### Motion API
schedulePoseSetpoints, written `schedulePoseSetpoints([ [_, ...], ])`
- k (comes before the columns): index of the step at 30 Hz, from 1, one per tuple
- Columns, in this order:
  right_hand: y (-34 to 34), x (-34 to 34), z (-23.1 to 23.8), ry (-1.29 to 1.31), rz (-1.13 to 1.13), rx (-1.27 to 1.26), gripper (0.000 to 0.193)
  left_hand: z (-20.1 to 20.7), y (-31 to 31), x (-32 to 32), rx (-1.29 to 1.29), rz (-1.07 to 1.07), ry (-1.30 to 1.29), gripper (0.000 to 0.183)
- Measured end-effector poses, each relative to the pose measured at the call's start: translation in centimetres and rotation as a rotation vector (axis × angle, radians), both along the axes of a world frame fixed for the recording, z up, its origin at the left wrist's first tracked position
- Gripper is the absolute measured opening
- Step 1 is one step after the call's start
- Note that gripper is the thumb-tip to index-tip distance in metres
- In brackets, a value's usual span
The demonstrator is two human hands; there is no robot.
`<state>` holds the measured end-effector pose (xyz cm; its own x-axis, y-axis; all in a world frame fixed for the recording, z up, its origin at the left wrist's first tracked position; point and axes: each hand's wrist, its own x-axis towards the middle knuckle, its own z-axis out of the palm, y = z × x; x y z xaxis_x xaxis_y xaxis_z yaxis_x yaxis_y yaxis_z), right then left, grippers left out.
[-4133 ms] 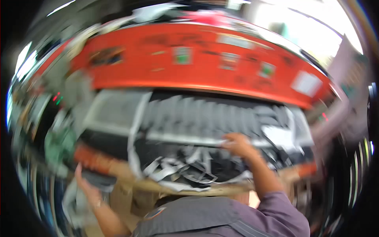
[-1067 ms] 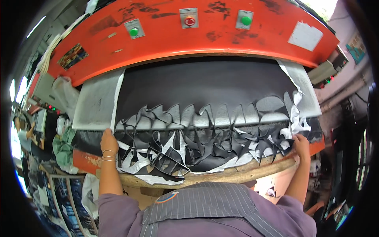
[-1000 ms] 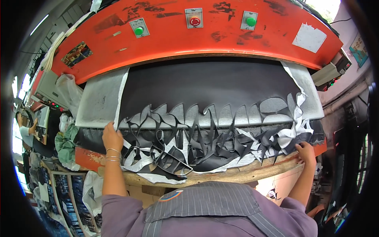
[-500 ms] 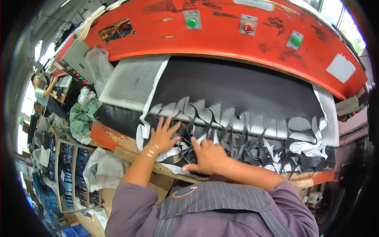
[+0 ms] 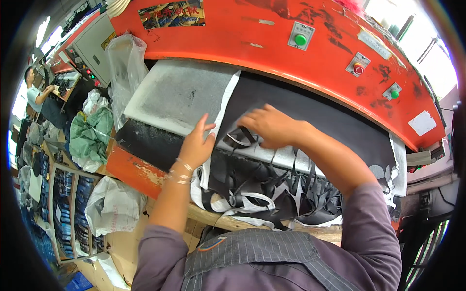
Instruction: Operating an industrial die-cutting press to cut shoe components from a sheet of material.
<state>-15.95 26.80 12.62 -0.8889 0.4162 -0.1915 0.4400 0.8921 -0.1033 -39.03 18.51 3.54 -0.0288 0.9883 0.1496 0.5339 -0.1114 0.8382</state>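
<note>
A black sheet of smooth, leather-like material with a white underside lies on the machine bed, its near side cut into dangling strips. My right hand is over the sheet's left part, fingers curled and closed on a black strip that loops below them. My left hand is beside the sheet's white left edge, with thumb and fingers apart and nothing visible in them. Tangled black and white offcut strips hang over the front of the bed below both hands.
A red-orange machine beam with green and red buttons spans the far side. A pale cutting board lies at the left. Plastic bags, a green sack and a rack stand left, where another person works.
My right hand has moved up and farther over the sheet, from spread fingers to a grip on a strip. The left hand has lifted slightly, and the view has shifted left.
</note>
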Motion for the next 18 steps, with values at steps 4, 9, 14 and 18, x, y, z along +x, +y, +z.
schedulePoseSetpoints([
  [4,6.3,-4.9,-7.1,0.055,0.143,0.218,0.057,-5.8,2.7,0.0,0.051,-0.027,0.089,0.068],
  [9,4.0,-4.1,-8.7,0.219,-0.208,0.186,0.08,-9.1,2.2,-0.8,0.201,-0.051,0.208,0.067],
  [14,1.1,-3.9,-13.5,0.439,-0.659,-0.005,0.084,-9.1,2.1,0.0,0.198,-0.006,0.215,0.062],
  [18,2.1,-4.1,-14.7,0.502,-0.593,0.112,0.07,-9.6,2.1,0.2,0.254,0.038,0.178,0.057],
])
